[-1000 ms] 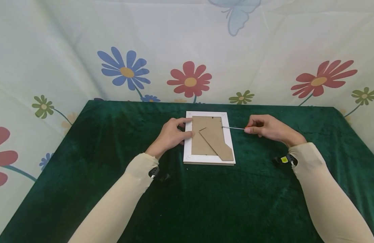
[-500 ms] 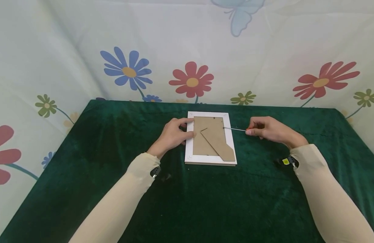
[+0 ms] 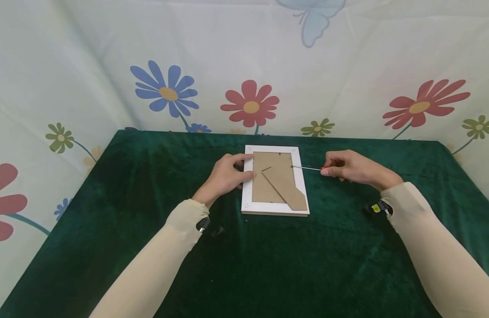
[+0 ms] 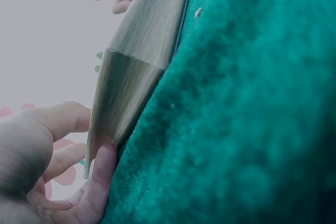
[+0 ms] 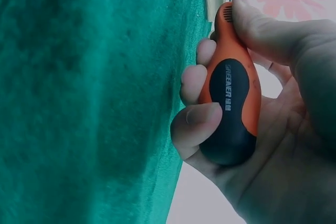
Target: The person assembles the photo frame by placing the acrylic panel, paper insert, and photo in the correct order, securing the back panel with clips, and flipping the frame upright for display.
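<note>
Right grip (image 3: 344,167) is clamping an orange-and-black screwdriver (image 5: 229,85); picture frame (image 3: 247,192) is lying to its left.

Fingers are wrapping the handle, thumb pressing its neck; the shaft (image 3: 307,168) is pointing left, roughly crosswise to the frame's long axis, tip sitting at the right edge of the brown backing board (image 3: 263,189); tip contact too small to tell; the frame is lying back-up on the green-covered desk (image 3: 169,172), long axis running away from the person, stand leg (image 3: 291,194) slanting toward the near right corner; left grip (image 3: 225,174) is pinching the opposite, left edge, so being the nearer hand; right grip is sitting apart, off the right edge; flowered backdrop (image 3: 236,39) is hanging behind.
</note>
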A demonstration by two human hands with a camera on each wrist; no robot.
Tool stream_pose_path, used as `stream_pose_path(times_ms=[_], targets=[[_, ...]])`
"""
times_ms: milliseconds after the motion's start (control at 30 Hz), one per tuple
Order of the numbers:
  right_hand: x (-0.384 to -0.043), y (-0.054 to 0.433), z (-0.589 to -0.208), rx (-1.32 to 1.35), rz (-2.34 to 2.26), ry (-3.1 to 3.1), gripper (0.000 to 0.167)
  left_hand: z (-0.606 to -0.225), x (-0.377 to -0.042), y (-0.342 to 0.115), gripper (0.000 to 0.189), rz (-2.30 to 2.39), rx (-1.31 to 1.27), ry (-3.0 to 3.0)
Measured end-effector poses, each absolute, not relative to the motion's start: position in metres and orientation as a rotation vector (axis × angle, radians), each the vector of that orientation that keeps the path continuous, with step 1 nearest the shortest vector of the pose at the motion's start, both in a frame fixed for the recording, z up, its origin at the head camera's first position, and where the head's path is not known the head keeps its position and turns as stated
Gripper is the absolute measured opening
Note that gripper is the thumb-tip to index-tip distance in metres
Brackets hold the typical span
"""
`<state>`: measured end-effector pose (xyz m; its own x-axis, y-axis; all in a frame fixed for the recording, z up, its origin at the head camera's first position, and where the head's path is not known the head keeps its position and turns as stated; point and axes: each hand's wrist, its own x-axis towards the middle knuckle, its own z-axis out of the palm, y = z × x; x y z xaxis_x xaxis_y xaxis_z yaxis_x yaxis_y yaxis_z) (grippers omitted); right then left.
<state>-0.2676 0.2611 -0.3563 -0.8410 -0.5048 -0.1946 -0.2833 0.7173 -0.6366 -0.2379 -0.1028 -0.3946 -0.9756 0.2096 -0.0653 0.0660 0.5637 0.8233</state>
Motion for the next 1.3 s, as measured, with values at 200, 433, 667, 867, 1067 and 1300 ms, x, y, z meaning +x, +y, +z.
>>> stream_pose_path(times_ms=[200, 433, 667, 867, 1067, 1300], targets=[[-0.271, 0.26, -0.352, -0.62, -0.837, 2.557, 0.015, -0.395, -0.237, -0.103, 0.064, 1.378, 0.224, 2.64], [-0.274, 0.257, -0.345, -0.621, -0.775, 2.543, 0.015, -0.395, -0.236, -0.104, 0.064, 1.387, 0.219, 2.642], [-0.275, 0.254, -0.338, -0.645, -0.72, 2.54, 0.015, -0.396, -0.236, -0.103, 0.063, 1.39, 0.221, 2.643], [-0.276, 0.252, -0.333, -0.631, -0.689, 2.538, 0.017, -0.396, -0.237, -0.103, 0.063, 1.387, 0.227, 2.644], [-0.277, 0.248, -0.326, -0.642, -0.628, 2.551, 0.016, -0.396, -0.237, -0.103, 0.063, 1.387, 0.236, 2.643], [-0.277, 0.244, -0.32, -0.649, -0.574, 2.563, 0.015, -0.396, -0.236, -0.103, 0.063, 1.393, 0.238, 2.642]])
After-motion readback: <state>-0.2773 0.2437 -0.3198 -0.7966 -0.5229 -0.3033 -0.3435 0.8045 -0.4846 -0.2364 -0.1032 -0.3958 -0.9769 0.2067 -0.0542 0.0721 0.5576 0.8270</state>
